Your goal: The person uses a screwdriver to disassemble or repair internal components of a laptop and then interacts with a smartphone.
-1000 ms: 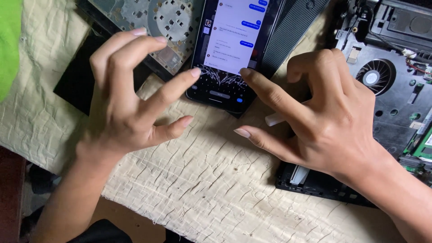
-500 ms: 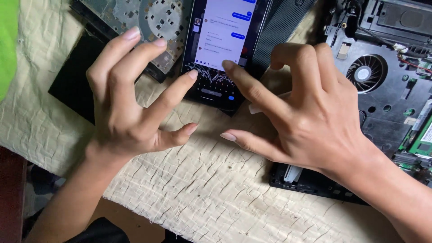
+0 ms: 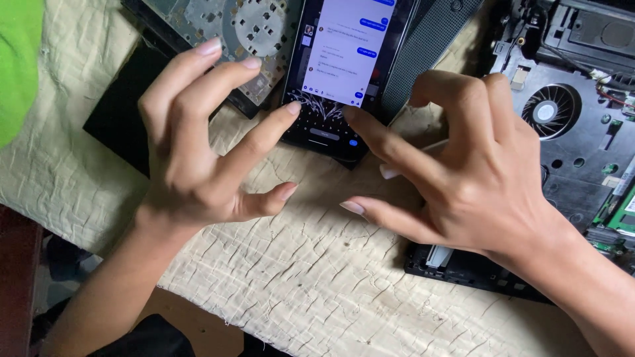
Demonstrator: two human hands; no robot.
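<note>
One phone [image 3: 344,73], two hands, left hand [image 3: 198,152], right hand [image 3: 469,178], one forefinger each on keyboard

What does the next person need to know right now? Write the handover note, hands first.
Left hand: open, holds nothing, index fingertip on the phone keyboard's left edge.
Right hand: open, holds nothing, index fingertip on the keyboard's right side.
The phone lies flat on the pale cloth, screen lit with a chat and the on-screen keyboard up. It partly rests on a perforated metal plate.
To the right sits an opened laptop base, its fan exposed. A dark flat panel lies under the left hand.
Done: laptop opened up.
Left: typing is under way; the laptop is untouched at this moment.
</note>
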